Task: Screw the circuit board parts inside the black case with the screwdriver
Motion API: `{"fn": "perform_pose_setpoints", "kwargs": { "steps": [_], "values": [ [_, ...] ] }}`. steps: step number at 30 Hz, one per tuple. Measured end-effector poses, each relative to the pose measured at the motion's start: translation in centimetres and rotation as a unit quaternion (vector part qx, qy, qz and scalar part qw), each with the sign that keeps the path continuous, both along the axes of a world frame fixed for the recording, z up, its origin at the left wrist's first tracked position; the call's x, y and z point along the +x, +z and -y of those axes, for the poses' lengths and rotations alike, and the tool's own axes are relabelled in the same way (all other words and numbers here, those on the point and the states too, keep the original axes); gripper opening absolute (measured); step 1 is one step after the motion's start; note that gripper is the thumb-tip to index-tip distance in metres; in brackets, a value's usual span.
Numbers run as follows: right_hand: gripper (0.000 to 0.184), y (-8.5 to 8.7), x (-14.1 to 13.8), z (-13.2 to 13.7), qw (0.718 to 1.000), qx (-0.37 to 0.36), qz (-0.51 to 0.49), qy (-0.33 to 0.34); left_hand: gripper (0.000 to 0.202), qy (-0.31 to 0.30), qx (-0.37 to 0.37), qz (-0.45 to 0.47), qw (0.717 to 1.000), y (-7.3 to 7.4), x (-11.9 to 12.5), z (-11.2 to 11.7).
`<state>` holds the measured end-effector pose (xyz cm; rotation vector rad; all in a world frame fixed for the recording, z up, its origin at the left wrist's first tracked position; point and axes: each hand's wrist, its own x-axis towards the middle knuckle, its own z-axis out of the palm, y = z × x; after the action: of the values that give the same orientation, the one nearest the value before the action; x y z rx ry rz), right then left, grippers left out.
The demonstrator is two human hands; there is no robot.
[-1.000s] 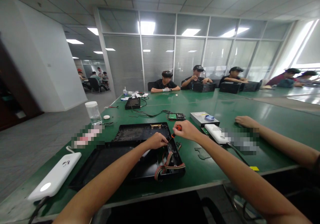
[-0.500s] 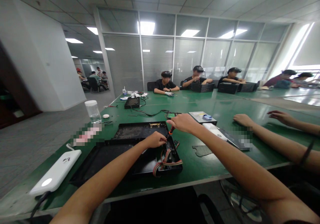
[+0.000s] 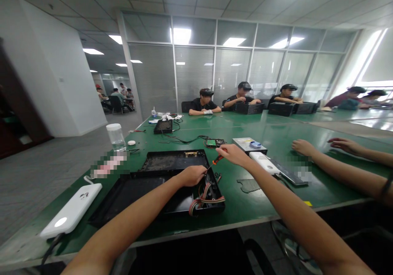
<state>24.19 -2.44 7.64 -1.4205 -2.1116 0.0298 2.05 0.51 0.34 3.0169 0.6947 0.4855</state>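
Observation:
My right hand (image 3: 235, 154) is closed round the handle of a screwdriver (image 3: 218, 159) with an orange-and-black grip. Its thin shaft slants down to the left, toward the fingers of my left hand (image 3: 194, 176). Those fingers are pinched together at the right side of an open black metal case (image 3: 132, 189); what they hold, if anything, is hidden. A striped ribbon cable (image 3: 199, 201) curls over the case's front right corner. Behind lies a dusty black case panel (image 3: 166, 161) with a brass-coloured strip (image 3: 190, 154) near its far edge.
A white power bank (image 3: 72, 211) and a clear jar (image 3: 116, 137) stand at left. Beyond my right hand are a green circuit board (image 3: 211, 143) and a silver box (image 3: 245, 142). A mesh piece (image 3: 248, 186) lies nearer. A neighbour's forearms (image 3: 337, 166) rest at right.
My right hand has moved slightly right and lower, tilting the screwdriver so that its shaft slants more. My left hand stays at the case's right side, its fingers more curled under.

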Motion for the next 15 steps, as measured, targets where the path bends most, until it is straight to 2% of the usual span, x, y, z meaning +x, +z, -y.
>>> {"fn": "perform_pose_setpoints", "kwargs": {
  "steps": [2,3,5,7,10,13,15],
  "values": [
    [0.047,-3.2,2.0,-1.1,0.981,-0.052,-0.189,0.009,0.014,0.0,0.006,0.0,1.0,0.0,0.0,0.2],
    [0.046,-4.9,2.9,-1.5,0.952,-0.083,-0.294,0.005,0.015,-0.001,0.012,0.003,1.0,-0.1,-0.1,0.2],
    [0.042,-8.0,4.4,-2.5,0.874,-0.101,-0.475,-0.014,0.017,-0.01,0.03,0.01,0.999,0.0,-0.2,0.0],
    [0.039,-9.9,5.4,-3.3,0.803,-0.097,-0.588,-0.015,0.018,-0.021,0.051,0.013,0.998,0.3,-0.5,-0.3],
    [0.036,-10.6,5.8,-3.8,0.737,-0.112,-0.666,0.017,0.017,-0.013,0.073,0.008,0.997,1.9,-1.3,-0.8],
    [0.031,-9.7,5.2,-3.6,0.707,-0.128,-0.694,0.046,0.013,0.013,0.041,-0.035,0.998,3.9,-2.7,-1.2],
    [0.028,-9.1,4.6,-3.2,0.701,-0.132,-0.698,0.057,0.009,0.024,0.0,-0.086,0.996,4.6,-3.8,-1.1]
  ]
}}
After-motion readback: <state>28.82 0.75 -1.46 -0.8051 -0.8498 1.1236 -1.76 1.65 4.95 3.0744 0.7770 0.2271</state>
